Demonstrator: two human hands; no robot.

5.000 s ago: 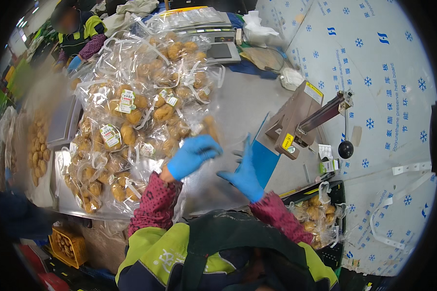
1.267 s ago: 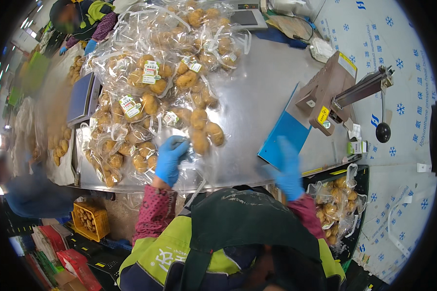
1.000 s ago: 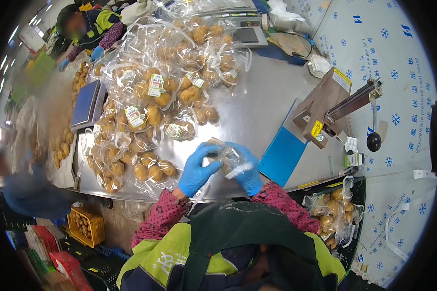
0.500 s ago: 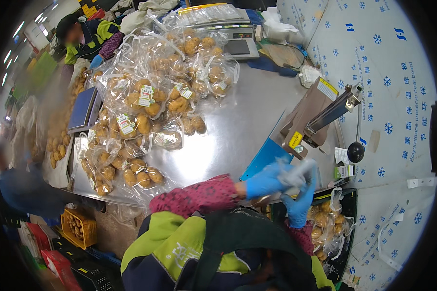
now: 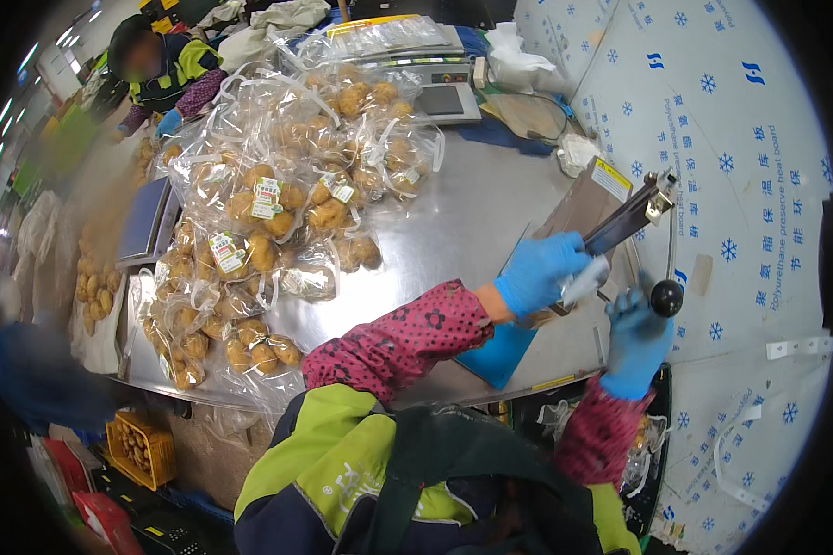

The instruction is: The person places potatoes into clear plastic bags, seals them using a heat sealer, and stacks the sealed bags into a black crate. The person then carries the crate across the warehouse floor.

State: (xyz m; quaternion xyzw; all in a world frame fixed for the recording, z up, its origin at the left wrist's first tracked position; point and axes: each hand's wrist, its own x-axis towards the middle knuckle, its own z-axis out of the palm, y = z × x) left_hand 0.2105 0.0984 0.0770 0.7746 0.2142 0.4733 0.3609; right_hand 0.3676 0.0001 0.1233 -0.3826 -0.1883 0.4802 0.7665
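Gloves [image 5: 520, 285], two and both blue, cover your hands above one metal counter [image 5: 426, 259]. Your left hand [image 5: 541, 271] has its fingers curled closed on one bunch of whitish, see-through plastic [image 5: 587, 280], which sticks out just to their right. Above those fingers slants the single dark arm [image 5: 625, 220] of one brownish machine [image 5: 569, 208]; one blue board [image 5: 498, 356] lies below them. Your right hand [image 5: 639, 342] is to the right of the plastic, its fingers blurred behind one round black knob [image 5: 666, 298] on one thin metal lever [image 5: 673, 231]; whether they grip it cannot be told.

Well to the left of your left fingers, clear bags of potatoes [image 5: 278, 199] are heaped, overlapping too much to count. Two scales show: one [image 5: 440, 100] to the fingers' upper left, one [image 5: 143, 222] far to their left. One yellow crate [image 5: 162, 453] of potatoes sits far to their lower left. Two other people are visible, one [image 5: 167, 88] far to the fingers' upper left, one [image 5: 42, 375] far left.
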